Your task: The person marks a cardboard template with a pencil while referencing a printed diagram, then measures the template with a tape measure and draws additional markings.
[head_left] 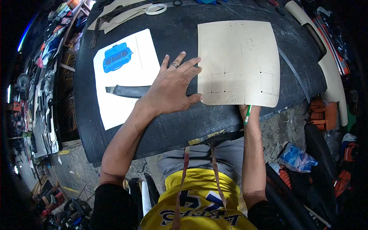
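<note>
My left hand (166, 86) is spread open, palm down, over the white sheet, with its fingertips at the left edge of a tan card pattern piece (239, 50). The card carries ruled pencil lines, dark dots and a small circled mark. My right hand (250, 111) reaches under the card's lower edge, so its fingers are mostly hidden. A green pen (248, 114) sticks out from that hand. Partly beneath my left hand lies a dark tool with a toothed edge (128, 91). It rests on the white sheet (115, 111), which has a picture of a blue bag (117, 57).
The black worktable (176, 130) has a white tape roll (156, 9) and tan card pieces (124, 17) at its far side. A thin metal strip (294, 73) lies right of the card. A measuring tape (184, 168) hangs over the yellow shirt. Materials crowd both sides.
</note>
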Tool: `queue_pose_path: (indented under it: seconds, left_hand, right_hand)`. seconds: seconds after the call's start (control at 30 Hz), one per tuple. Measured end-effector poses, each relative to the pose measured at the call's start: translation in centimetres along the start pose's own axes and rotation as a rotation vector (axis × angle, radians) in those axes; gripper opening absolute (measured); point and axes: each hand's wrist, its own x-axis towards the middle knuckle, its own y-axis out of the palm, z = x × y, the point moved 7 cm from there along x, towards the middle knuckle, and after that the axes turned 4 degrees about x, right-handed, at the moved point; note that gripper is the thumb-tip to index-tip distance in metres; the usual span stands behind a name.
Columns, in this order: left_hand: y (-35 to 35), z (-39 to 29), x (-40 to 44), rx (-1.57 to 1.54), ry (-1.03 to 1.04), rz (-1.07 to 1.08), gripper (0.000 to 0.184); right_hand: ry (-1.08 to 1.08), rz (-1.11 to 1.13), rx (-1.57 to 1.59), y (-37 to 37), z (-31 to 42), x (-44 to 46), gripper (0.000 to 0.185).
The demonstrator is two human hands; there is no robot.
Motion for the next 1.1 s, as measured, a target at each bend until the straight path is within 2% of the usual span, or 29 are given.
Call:
queue_pose_path:
  seconds: [0.1, 0.37, 0.5, 0.8, 1.1]
  left_hand:
    - [0.0, 0.0, 0.0, -0.004, 0.000, 0.000, 0.076]
    - [0.0, 0.0, 0.0, 0.003, 0.030, -0.009, 0.077]
    - [0.0, 0.0, 0.0, 0.010, 0.039, -0.021, 0.077]
    - [0.1, 0.0, 0.0, 0.015, 0.037, -0.031, 0.074]
    - [0.0, 0.0, 0.0, 0.017, 0.039, -0.030, 0.075]
  right_hand:
    - [0.113, 0.005, 0.132, -0.2, -0.4, 0.1, 0.035]
    - [0.034, -0.046, 0.107, 0.5, -1.6, -0.2, 0.036]
    - [0.090, -0.014, 0.155, 0.7, -2.2, -0.6, 0.037]
    - [0.047, -0.005, 0.051, 0.6, -1.8, -0.3, 0.038]
    - [0.157, -0.028, 0.227, -0.2, -0.6, 0.0, 0.041]
